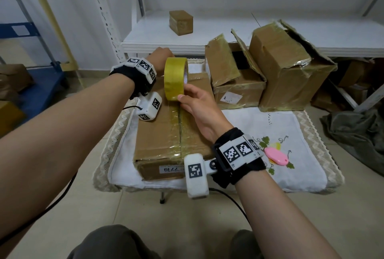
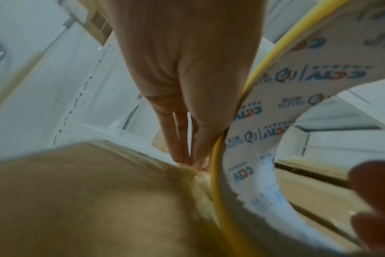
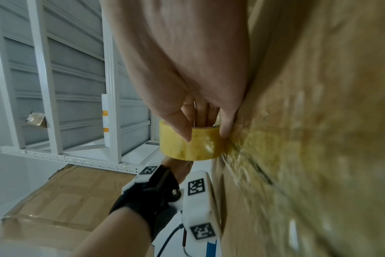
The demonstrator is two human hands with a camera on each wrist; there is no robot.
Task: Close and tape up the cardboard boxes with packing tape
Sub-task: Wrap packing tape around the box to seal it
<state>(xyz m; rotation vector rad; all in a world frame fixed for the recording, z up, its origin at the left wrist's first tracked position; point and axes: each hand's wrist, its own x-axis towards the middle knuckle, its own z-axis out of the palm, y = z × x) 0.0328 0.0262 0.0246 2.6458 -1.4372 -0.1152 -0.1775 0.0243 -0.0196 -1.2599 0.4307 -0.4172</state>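
Observation:
A closed cardboard box point(image 1: 160, 134) with old tape along its middle seam lies on a cloth-covered low table point(image 1: 259, 175). My right hand point(image 1: 193, 100) holds a yellow packing tape roll point(image 1: 175, 78) upright on the box top, thumb on the outside and fingers through the core point(image 3: 191, 146). My left hand point(image 1: 161, 56) reaches past the roll to the box's far edge. In the left wrist view its straight fingertips point(image 2: 187, 156) press on the cardboard point(image 2: 88, 200) beside the roll's printed core point(image 2: 264, 121).
Two torn, open boxes point(image 1: 234, 71) point(image 1: 291, 65) stand at the table's back right. A small box point(image 1: 180, 22) sits on the white shelf point(image 1: 228, 47) behind. A pink object point(image 1: 276, 156) lies on the cloth at right. Dark fabric point(image 1: 357, 134) lies on the floor.

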